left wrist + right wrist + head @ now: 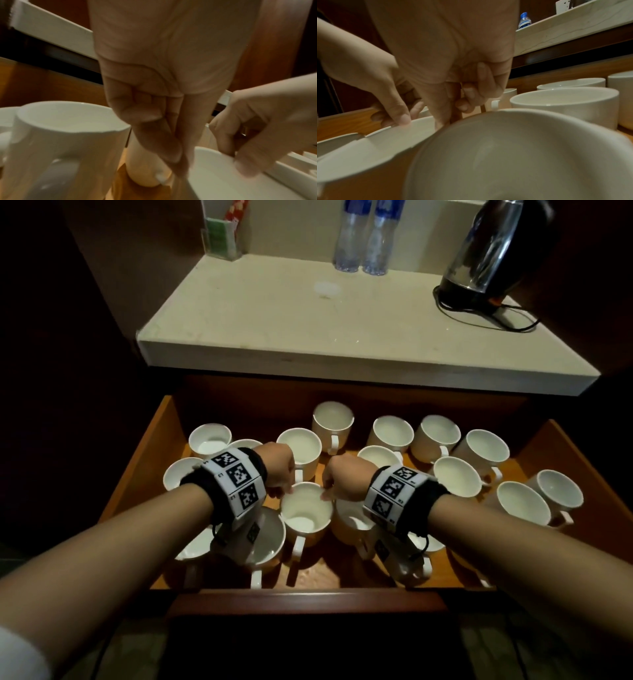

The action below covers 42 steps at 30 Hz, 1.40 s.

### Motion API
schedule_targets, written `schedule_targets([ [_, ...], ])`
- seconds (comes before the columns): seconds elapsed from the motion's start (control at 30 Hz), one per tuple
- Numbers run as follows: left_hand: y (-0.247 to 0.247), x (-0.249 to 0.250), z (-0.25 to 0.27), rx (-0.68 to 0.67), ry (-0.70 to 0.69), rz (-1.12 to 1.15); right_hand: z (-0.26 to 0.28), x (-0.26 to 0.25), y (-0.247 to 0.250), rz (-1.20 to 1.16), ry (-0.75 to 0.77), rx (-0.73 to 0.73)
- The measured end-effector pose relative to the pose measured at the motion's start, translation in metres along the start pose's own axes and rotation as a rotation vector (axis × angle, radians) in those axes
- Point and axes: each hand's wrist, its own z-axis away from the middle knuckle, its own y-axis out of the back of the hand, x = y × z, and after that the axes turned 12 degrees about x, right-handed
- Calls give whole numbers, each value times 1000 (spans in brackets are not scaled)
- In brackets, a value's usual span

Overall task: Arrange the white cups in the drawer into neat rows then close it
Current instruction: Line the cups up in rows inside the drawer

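Item: white ceramic handled cup (306, 510), front-centre of open wooden drawer (147, 460). Left hand (279, 470) & right hand (344, 477) both pinching its far rim, opp. sides, equally near; handle pointing twd person.

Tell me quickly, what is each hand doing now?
Left hand: pinching the left rim of the middle white cup.
Right hand: pinching the same cup's right rim.

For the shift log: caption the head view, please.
Both hands pinch one white cup's rim in the open drawer.
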Motion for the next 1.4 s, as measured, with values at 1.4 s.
schedule_targets([
  [1.4, -9, 110, -49, 131, 7, 247, 53, 128, 18, -218, -194, 156],
])
